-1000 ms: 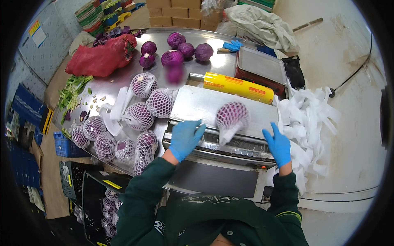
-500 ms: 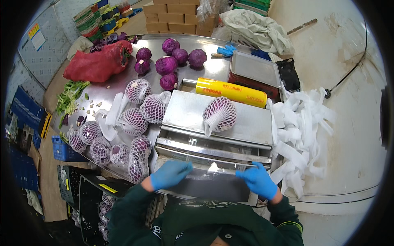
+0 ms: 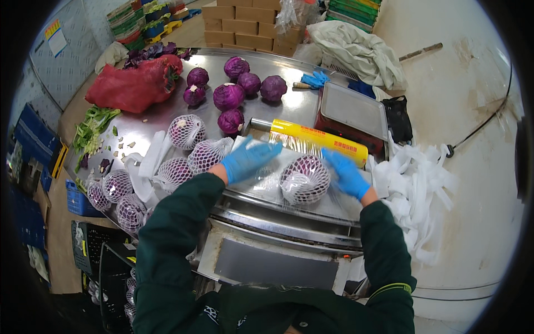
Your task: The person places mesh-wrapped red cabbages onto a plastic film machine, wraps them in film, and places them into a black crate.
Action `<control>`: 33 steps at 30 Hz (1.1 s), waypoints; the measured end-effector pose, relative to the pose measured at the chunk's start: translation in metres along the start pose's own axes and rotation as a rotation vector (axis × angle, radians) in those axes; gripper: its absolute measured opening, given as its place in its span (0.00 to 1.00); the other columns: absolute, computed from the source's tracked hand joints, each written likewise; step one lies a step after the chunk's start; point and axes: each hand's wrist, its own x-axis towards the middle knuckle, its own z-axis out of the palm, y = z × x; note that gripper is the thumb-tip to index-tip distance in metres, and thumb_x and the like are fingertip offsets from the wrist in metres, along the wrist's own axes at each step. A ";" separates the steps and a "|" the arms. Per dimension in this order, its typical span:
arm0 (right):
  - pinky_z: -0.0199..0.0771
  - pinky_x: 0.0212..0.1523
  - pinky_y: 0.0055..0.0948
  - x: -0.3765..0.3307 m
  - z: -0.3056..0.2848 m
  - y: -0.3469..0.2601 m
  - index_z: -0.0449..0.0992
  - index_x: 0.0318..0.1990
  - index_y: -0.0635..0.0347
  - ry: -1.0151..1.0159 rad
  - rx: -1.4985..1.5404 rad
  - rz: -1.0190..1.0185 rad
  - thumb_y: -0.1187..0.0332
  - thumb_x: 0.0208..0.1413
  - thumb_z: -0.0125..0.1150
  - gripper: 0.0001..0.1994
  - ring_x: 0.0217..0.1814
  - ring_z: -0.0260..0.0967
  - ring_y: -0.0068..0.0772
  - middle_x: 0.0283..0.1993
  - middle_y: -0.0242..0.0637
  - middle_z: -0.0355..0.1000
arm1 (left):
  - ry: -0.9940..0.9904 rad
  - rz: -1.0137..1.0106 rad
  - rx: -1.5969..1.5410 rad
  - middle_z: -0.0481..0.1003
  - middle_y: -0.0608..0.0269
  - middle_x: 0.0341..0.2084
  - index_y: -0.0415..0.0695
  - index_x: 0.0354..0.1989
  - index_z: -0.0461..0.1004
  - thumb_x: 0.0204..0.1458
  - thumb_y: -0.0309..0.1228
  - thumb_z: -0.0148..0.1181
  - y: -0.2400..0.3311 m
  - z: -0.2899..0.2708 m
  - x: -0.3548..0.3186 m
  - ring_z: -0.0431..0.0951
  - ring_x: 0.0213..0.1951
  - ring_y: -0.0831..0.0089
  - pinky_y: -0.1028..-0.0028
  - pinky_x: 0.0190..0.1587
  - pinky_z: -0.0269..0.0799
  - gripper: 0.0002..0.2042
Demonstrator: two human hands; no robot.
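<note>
A purple cabbage in a white foam net [image 3: 305, 179] sits on the metal top of the wrapping machine [image 3: 278, 269], with clear film [image 3: 260, 188] spread on the plate around it. My left hand [image 3: 250, 160], blue-gloved, is at the cabbage's left over the plate, fingers stretched out. On the cabbage's other side, close to it, my right hand [image 3: 346, 175] has its fingers extended toward the film roll [image 3: 320, 139], which is yellow with a metal core. Whether either hand touches the film, I cannot tell.
Several bare purple cabbages [image 3: 228, 97] stand on the steel table's far side, near a red mesh sack [image 3: 133, 83]. Netted cabbages [image 3: 187, 132] crowd the left. A scale [image 3: 354, 109] sits behind the roll; white foam nets [image 3: 414, 189] are heaped at right.
Both hands have moved forward from the machine's near edge to either side of the netted cabbage, and their fingers have straightened. Clear film now shows around the cabbage.
</note>
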 end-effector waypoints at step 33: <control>0.78 0.37 0.23 -0.151 0.044 -0.202 0.68 0.55 0.68 -0.820 1.352 0.756 0.42 0.57 0.53 0.34 0.41 0.75 0.29 0.44 0.48 0.75 | -0.884 -0.786 -2.796 0.75 0.56 0.43 0.47 0.58 0.65 0.52 0.65 0.43 0.237 0.014 -0.190 0.78 0.41 0.68 0.68 0.40 0.79 0.36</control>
